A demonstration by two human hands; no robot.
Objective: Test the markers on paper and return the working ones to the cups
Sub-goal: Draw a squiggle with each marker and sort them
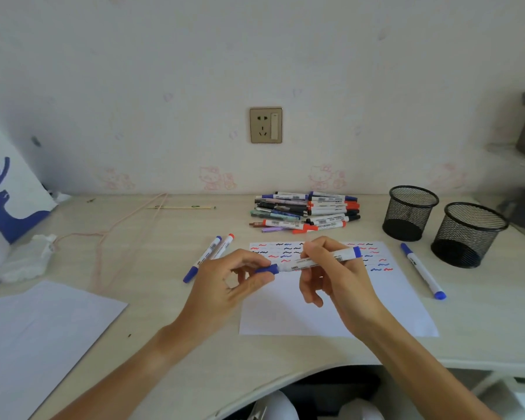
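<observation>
Bare worktop (170,322) is seen left of and below the two-handed grip, giving open passage. Directly beyond the grip, a heap of markers (306,212) blocks the way to the wall. To its right, one loose blue marker (423,270) and two mesh cups (443,224) obstruct the path.

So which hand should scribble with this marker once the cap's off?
Probably the right hand: it grips the marker barrel directly over the paper, while the left hand only pinches the cap end.
</observation>
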